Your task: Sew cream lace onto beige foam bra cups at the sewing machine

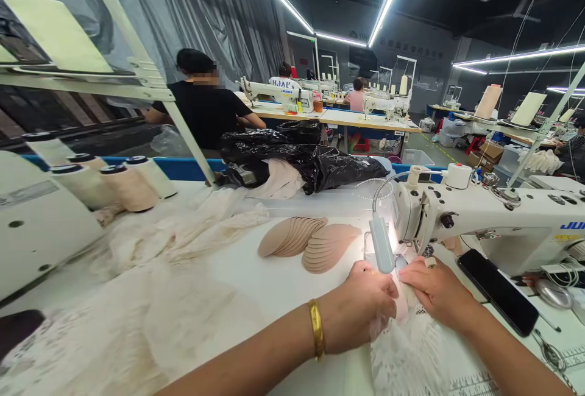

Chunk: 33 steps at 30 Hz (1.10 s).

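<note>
Lace fabric [411, 353] is in the left hand [363, 307] — right hand [441, 292] touching.

Head cam: worn up top, aimed forward and kinda down
Up close: left hand [356, 307] and right hand [439, 292], seen from above
Way back: wall [429, 68] and lights [388, 1], caught along the top

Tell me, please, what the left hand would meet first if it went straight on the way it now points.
Most likely the right hand, which faces the left hand across the pale fabric. The lamp shows near that line too, but its height is unclear.
</note>
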Available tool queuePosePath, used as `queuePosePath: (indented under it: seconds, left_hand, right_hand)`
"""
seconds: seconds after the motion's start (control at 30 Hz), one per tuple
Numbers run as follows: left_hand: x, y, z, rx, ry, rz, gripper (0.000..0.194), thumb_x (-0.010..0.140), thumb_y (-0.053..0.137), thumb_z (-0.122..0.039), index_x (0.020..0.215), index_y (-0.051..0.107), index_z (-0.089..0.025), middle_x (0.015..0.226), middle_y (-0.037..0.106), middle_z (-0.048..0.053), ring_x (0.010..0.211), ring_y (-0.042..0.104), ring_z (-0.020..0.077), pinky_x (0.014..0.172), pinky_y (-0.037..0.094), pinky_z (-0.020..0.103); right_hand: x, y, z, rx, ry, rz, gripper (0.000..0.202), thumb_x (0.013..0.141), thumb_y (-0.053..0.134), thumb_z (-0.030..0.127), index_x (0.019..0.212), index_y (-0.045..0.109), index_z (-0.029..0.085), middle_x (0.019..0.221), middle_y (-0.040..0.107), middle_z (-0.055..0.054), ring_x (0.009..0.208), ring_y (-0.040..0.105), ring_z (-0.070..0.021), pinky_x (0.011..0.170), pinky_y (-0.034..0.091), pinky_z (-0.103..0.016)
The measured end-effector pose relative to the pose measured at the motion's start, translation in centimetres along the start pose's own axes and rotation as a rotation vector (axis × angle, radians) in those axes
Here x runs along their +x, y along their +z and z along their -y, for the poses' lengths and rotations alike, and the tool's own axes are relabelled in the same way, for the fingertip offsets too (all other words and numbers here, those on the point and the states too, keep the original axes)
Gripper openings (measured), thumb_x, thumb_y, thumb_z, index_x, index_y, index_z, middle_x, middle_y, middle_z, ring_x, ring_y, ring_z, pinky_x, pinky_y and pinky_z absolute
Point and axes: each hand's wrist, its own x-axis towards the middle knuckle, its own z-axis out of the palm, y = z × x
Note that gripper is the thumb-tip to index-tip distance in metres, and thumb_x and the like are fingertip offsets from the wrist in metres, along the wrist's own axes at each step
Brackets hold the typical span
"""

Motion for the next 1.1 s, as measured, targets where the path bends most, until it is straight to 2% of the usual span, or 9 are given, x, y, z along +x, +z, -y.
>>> queuePosePath:
  seconds: [0.13, 0.5, 0.6, 0.87, 1.0, 1.1]
  left_hand:
    - [0.0, -0.2, 0.0, -0.034, -0.003, 0.009, 0.017, 0.069, 0.056, -0.004, 0.066, 0.065, -0.018, 0.102, 0.073, 0.005, 0.078, 0.065, 0.0213, 0.083, 0.033, 0.038]
    - [0.1, -1.3, 0.1, 0.029, 0.024, 0.104, 0.019, 0.069, 0.058, -0.004, 0.07, 0.069, -0.019, 0.105, 0.075, 0.004, 0.065, 0.057, 0.0143, 0.075, 0.029, 0.036]
    - [0.1, -1.5, 0.4, 0.033, 0.039, 0.1, 0.016, 0.069, 0.06, -0.004, 0.068, 0.067, -0.018, 0.104, 0.074, 0.004, 0.07, 0.061, 0.0169, 0.077, 0.032, 0.036]
    - [0.7, -1.9, 1.9, 0.108, 0.058, 0.155, 0.016, 0.074, 0.059, -0.007, 0.072, 0.067, -0.021, 0.085, 0.069, 0.001, 0.079, 0.062, 0.0198, 0.082, 0.04, 0.034]
    - [1.0, -2.0, 2.6, 0.173, 0.052, 0.133, 0.013, 0.076, 0.059, -0.011, 0.074, 0.066, -0.022, 0.078, 0.065, 0.001, 0.08, 0.062, 0.0206, 0.084, 0.042, 0.034]
    - [0.9, -2.0, 2.6, 0.21, 0.068, 0.106, 0.013, 0.073, 0.058, -0.009, 0.074, 0.064, -0.022, 0.077, 0.065, 0.001, 0.077, 0.06, 0.0202, 0.085, 0.042, 0.035]
  right_hand:
    - [0.1, -0.3, 0.1, -0.048, -0.011, 0.062, 0.035, 0.096, 0.047, 0.011, 0.101, 0.074, 0.032, 0.083, 0.074, -0.001, 0.085, 0.062, -0.0233, 0.077, 0.047, -0.035]
    - [-0.2, -0.1, 0.1, -0.031, -0.042, 0.032, 0.036, 0.094, 0.049, 0.008, 0.102, 0.074, 0.033, 0.087, 0.074, -0.001, 0.085, 0.062, -0.0226, 0.071, 0.046, -0.033]
    - [-0.2, -0.1, 0.0, -0.038, -0.057, 0.03, 0.037, 0.093, 0.049, 0.007, 0.105, 0.072, 0.032, 0.089, 0.073, 0.0, 0.086, 0.062, -0.0224, 0.071, 0.046, -0.032]
    - [-0.1, 0.0, -0.7, -0.129, -0.08, 0.098, 0.04, 0.09, 0.045, 0.001, 0.109, 0.068, 0.029, 0.096, 0.073, -0.002, 0.093, 0.062, -0.0233, 0.073, 0.049, -0.034]
    - [0.0, -0.1, -0.7, -0.116, -0.125, 0.088, 0.04, 0.09, 0.045, 0.001, 0.11, 0.067, 0.029, 0.099, 0.073, -0.003, 0.093, 0.062, -0.0227, 0.076, 0.05, -0.035]
    - [-0.1, -0.4, -0.2, -0.096, -0.199, 0.095, 0.037, 0.091, 0.044, 0.001, 0.101, 0.067, 0.027, 0.1, 0.073, -0.002, 0.091, 0.062, -0.0213, 0.077, 0.049, -0.035]
